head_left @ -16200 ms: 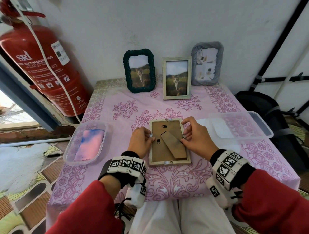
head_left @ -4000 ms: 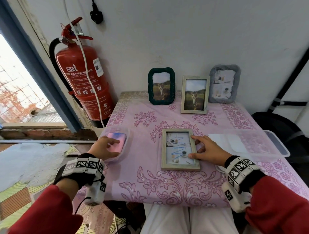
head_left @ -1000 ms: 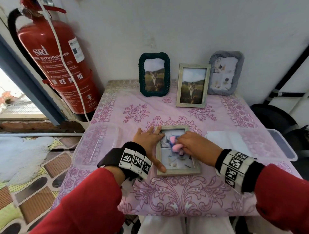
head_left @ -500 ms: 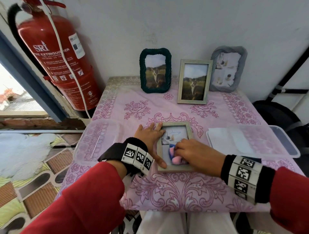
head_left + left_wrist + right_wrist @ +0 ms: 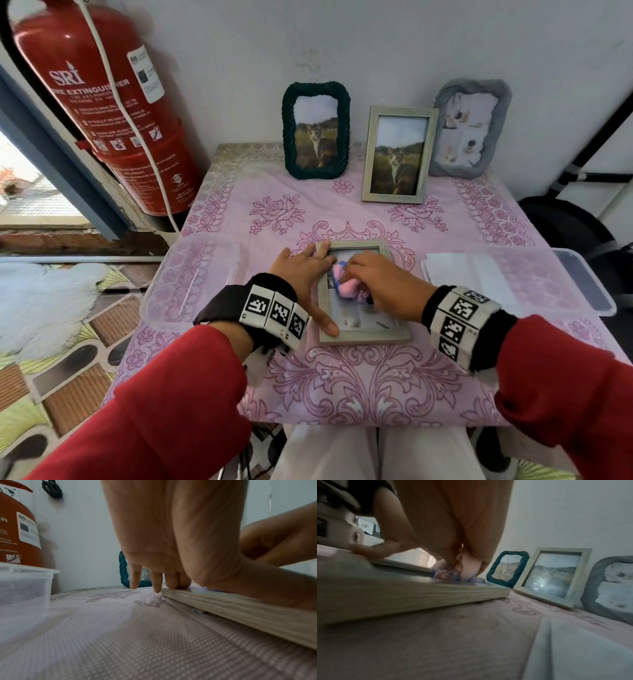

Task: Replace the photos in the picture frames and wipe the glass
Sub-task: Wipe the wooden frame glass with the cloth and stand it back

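Note:
A pale wooden picture frame [image 5: 373,337] lies face up on the pink tablecloth in the head view. My left hand [image 5: 303,274] lies flat along the frame's left edge, fingers straight, thumb pressing the lower left corner. My right hand [image 5: 376,282] grips a bunched pink and blue cloth [image 5: 346,286] and presses it on the glass in the upper half. In the right wrist view the cloth [image 5: 443,575] shows under curled fingers on the frame [image 5: 402,597]. The left wrist view shows straight fingers [image 5: 157,582] touching the table and the frame's edge [image 5: 240,609].
Three upright frames stand by the wall: dark green [image 5: 315,130], pale wood [image 5: 399,154], grey [image 5: 471,128]. An empty clear tub [image 5: 191,277] sits left of the hands. A clear tub [image 5: 579,284] with white paper sits right. A red fire extinguisher [image 5: 102,102] stands at the left.
My right hand has slid the cloth from the lower part of the glass back up to the upper half. The left hand stays on the frame's left edge.

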Demonstrator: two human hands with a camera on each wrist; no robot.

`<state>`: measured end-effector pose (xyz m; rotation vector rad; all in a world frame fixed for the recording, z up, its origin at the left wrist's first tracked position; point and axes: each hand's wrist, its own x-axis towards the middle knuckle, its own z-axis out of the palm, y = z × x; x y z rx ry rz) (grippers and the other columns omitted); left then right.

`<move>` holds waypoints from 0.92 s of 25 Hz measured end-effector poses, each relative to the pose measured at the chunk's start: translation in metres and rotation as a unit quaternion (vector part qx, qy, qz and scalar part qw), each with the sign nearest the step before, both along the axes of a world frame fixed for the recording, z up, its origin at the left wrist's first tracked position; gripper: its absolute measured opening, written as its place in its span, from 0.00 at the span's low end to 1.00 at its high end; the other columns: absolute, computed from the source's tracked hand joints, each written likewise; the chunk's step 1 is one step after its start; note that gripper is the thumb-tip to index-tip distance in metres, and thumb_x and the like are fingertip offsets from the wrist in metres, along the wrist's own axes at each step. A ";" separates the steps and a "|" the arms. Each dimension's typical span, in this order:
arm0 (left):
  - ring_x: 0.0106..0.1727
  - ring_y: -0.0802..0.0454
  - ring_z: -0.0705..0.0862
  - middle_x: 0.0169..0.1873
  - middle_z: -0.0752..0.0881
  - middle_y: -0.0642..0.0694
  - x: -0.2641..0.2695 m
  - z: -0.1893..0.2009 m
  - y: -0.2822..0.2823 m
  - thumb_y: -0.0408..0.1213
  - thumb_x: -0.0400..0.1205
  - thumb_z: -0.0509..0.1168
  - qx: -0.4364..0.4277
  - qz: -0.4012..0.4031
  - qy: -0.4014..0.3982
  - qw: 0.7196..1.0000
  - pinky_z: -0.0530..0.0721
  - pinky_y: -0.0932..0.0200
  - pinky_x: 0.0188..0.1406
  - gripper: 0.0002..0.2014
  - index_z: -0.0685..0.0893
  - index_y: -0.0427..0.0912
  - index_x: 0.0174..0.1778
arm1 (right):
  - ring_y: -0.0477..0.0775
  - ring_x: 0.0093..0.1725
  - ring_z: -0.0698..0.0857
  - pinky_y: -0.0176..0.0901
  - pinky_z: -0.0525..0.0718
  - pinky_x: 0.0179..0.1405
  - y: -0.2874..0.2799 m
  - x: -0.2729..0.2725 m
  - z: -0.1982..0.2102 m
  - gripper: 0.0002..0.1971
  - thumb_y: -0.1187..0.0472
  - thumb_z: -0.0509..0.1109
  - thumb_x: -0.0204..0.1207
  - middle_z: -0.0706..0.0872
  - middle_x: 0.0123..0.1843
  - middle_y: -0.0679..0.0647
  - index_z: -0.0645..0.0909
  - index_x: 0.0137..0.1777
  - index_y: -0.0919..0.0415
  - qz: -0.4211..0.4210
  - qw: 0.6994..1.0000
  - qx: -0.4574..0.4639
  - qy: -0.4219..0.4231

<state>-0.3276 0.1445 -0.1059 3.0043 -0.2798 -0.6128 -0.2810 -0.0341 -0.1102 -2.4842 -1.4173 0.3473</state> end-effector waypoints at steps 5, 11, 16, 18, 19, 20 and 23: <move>0.84 0.47 0.48 0.83 0.43 0.48 -0.002 0.002 -0.002 0.70 0.54 0.74 0.022 -0.001 0.003 1.000 0.50 0.36 0.79 0.64 0.50 0.48 0.82 | 0.55 0.57 0.75 0.45 0.68 0.57 -0.014 -0.043 0.003 0.15 0.54 0.53 0.83 0.80 0.57 0.54 0.79 0.58 0.58 0.076 0.993 -0.044 -0.082; 0.84 0.49 0.49 0.83 0.42 0.48 -0.001 -0.002 0.002 0.70 0.53 0.74 -0.007 0.000 0.002 1.000 0.53 0.36 0.80 0.65 0.50 0.48 0.82 | 0.53 0.57 0.75 0.42 0.65 0.56 -0.032 -0.009 0.020 0.13 0.54 0.53 0.82 0.82 0.55 0.51 0.78 0.56 0.56 0.043 0.985 -0.114 -0.121; 0.82 0.49 0.54 0.83 0.48 0.47 -0.001 -0.002 0.000 0.71 0.52 0.74 -0.011 -0.001 -0.012 1.000 0.58 0.37 0.78 0.64 0.56 0.47 0.80 | 0.59 0.56 0.77 0.45 0.68 0.55 0.005 0.009 0.013 0.10 0.60 0.62 0.78 0.82 0.52 0.59 0.82 0.51 0.63 -0.053 0.990 -0.096 -0.092; 0.82 0.49 0.54 0.83 0.48 0.46 0.000 -0.002 0.000 0.71 0.51 0.74 -0.008 -0.005 -0.018 1.000 0.58 0.37 0.78 0.63 0.58 0.46 0.79 | 0.59 0.56 0.77 0.47 0.72 0.55 0.012 -0.002 0.009 0.09 0.66 0.64 0.74 0.81 0.52 0.60 0.82 0.51 0.64 -0.044 0.996 -0.062 -0.055; 0.82 0.48 0.53 0.83 0.47 0.46 -0.001 -0.002 -0.001 0.70 0.51 0.74 -0.007 -0.005 -0.018 1.000 0.59 0.37 0.78 0.63 0.59 0.46 0.79 | 0.59 0.56 0.77 0.47 0.72 0.54 0.012 -0.012 0.007 0.09 0.67 0.64 0.74 0.80 0.53 0.60 0.83 0.52 0.64 -0.022 0.998 -0.045 -0.041; 0.83 0.48 0.53 0.83 0.47 0.46 0.000 -0.002 -0.001 0.70 0.51 0.75 -0.004 -0.006 -0.018 1.000 0.59 0.37 0.78 0.62 0.58 0.46 0.79 | 0.58 0.56 0.77 0.46 0.70 0.54 0.009 -0.024 0.005 0.10 0.65 0.64 0.75 0.81 0.54 0.59 0.83 0.54 0.63 0.002 0.999 -0.031 -0.038; 0.83 0.48 0.51 0.83 0.45 0.47 -0.001 -0.002 0.000 0.70 0.53 0.74 0.003 -0.007 -0.010 1.000 0.58 0.37 0.78 0.63 0.54 0.47 0.81 | 0.56 0.58 0.76 0.44 0.67 0.57 -0.011 -0.045 0.001 0.18 0.54 0.54 0.81 0.81 0.57 0.56 0.82 0.58 0.60 0.042 0.998 -0.029 -0.045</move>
